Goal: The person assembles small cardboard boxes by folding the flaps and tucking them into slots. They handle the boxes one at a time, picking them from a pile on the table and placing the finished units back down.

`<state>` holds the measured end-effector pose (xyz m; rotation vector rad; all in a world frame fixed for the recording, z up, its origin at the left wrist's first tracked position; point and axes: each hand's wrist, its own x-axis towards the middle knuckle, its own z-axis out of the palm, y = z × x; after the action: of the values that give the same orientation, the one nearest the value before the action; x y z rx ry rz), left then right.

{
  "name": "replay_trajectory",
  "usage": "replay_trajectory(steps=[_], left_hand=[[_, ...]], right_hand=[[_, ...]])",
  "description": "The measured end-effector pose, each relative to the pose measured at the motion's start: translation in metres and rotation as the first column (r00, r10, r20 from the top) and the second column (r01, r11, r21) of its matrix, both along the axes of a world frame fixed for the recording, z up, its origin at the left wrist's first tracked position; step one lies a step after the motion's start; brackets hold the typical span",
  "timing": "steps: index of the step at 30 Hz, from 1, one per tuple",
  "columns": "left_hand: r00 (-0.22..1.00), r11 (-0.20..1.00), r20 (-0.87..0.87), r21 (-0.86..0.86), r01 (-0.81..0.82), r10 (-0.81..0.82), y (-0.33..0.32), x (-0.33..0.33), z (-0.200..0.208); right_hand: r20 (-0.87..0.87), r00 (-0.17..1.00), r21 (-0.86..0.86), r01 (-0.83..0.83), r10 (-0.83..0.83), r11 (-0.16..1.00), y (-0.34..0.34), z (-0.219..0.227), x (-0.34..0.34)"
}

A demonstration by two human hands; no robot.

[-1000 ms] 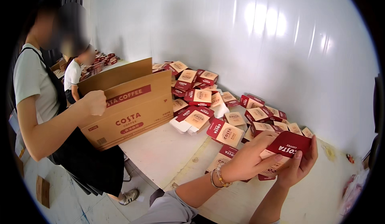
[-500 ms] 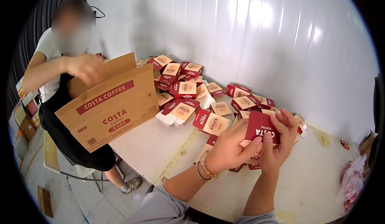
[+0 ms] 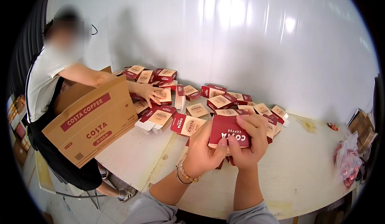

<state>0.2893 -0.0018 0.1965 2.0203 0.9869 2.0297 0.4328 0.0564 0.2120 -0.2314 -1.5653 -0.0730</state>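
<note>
Between my two hands I hold a small carton, dark red with a beige lower part. My left hand grips its left side, the thumb resting on the front edge. Around the right side curl the fingers of my right hand, its thumb next to the left one. Several like cartons lie behind and beneath my hands, among them a red and beige carton just left of my left hand. A carton with raised white flaps lies further left.
At the left a co-worker reaches an arm over a large brown cardboard box, the hand on the heap of cartons. A plastic bag with red contents sits at the table's right end. A pale wall panel stands behind.
My hands have brought the carton's red face more level and squarer between them. The co-worker's hand has moved from above the brown box to the cartons. The whole view has shifted somewhat.
</note>
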Motion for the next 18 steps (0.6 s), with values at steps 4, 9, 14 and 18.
replay_trajectory(steps=[4, 9, 14, 18], left_hand=[[1.000, 0.999, 0.023, 0.031, -0.021, 0.020, 0.001, 0.007, 0.002], [0.998, 1.000, 0.062, 0.012, -0.007, 0.006, -0.004, 0.009, -0.001], [0.992, 0.999, 0.124, -0.054, 0.000, 0.007, -0.025, 0.004, -0.004], [0.954, 0.985, 0.282, -0.109, 0.137, -0.101, -0.053, -0.024, -0.016]], right_hand=[[-0.030, 0.999, 0.033, -0.037, 0.038, 0.999, 0.001, -0.003, 0.001], [-0.018, 0.995, -0.050, -0.096, 0.096, 0.994, -0.002, -0.005, 0.005], [-0.025, 0.989, -0.121, -0.145, 0.143, 0.982, -0.011, -0.007, -0.009], [0.027, 0.958, -0.156, -0.280, 0.287, 0.947, -0.027, -0.019, -0.038]])
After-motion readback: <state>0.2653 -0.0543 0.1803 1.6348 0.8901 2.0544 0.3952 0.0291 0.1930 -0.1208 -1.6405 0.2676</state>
